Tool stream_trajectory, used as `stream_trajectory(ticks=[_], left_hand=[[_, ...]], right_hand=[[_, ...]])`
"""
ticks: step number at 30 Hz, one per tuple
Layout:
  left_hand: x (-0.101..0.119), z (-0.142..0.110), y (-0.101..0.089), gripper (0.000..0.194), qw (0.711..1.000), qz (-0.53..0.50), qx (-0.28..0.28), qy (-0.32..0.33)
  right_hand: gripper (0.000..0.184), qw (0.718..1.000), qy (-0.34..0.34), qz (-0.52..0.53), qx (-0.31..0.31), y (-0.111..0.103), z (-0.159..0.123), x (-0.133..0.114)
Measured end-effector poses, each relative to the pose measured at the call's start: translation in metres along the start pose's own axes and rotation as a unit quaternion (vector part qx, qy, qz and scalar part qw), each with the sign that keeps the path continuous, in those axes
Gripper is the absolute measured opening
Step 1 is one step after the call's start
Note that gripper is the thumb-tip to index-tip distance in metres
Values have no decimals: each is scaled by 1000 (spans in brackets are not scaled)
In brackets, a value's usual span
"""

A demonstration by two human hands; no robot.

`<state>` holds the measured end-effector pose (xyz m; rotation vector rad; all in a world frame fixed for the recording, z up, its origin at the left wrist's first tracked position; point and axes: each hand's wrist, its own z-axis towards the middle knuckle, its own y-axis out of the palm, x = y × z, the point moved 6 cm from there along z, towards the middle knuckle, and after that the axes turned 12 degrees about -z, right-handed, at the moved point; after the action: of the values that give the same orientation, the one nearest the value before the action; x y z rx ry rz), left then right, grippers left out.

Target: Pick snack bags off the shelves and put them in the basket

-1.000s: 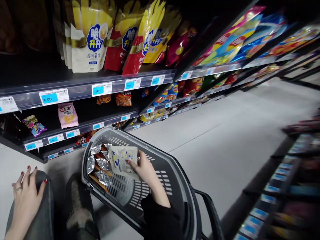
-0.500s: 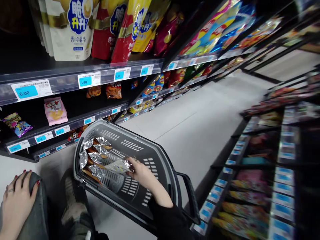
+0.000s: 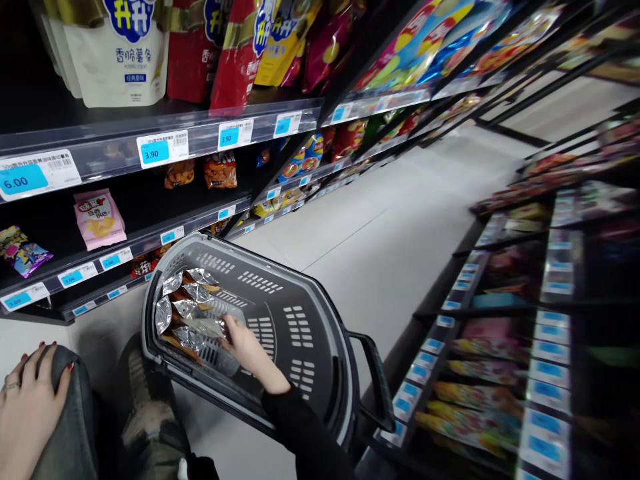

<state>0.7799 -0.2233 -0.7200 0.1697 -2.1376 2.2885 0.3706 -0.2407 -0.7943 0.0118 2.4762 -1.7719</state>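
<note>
My right hand (image 3: 247, 347) reaches into a grey shopping basket (image 3: 313, 288) on the floor. Its fingers are closed on the near end of a silvery snack bag (image 3: 207, 327), which lies close beside several other silver-and-brown snack bags (image 3: 186, 309) at the basket's far left end. The print on the held bag cannot be read. My left hand (image 3: 33, 403) rests flat on my left knee (image 3: 75, 413), fingers spread, with nothing in it.
Black shelving (image 3: 40, 148) with price tags stands at the left, holding white pouches (image 3: 115, 60), red pouches and a pink snack bag (image 3: 99, 219). Opposite shelves (image 3: 475, 393) hold packaged snacks at the right. The basket's black handle (image 3: 377, 380) sticks out to the right. A pale floor aisle (image 3: 370, 207) runs between.
My right hand has moved left and deeper into the basket, bringing the silvery bag against the others. My left hand stays on the knee. The view has shifted slightly.
</note>
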Motion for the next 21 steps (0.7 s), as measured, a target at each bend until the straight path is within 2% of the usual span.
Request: stream_trajectory(ticks=[7, 14, 17, 20, 21], left_hand=[[2, 2, 2, 57, 1000, -2, 1, 0], [2, 3, 4, 59, 1000, -4, 0, 1], [4, 4, 4, 59, 1000, 1, 1, 5], [8, 5, 3, 59, 1000, 3, -2, 11], [9, 5, 2, 59, 1000, 2, -2, 13]], right_hand=[[31, 996, -91, -22, 2, 26, 43, -48], [29, 995, -94, -37, -2, 68, 68, -73], [42, 995, -91, -37, 0, 71, 68, -75], [66, 995, -96, -24, 10, 60, 61, -67], [68, 994, -103, -17, 13, 55, 57, -62]])
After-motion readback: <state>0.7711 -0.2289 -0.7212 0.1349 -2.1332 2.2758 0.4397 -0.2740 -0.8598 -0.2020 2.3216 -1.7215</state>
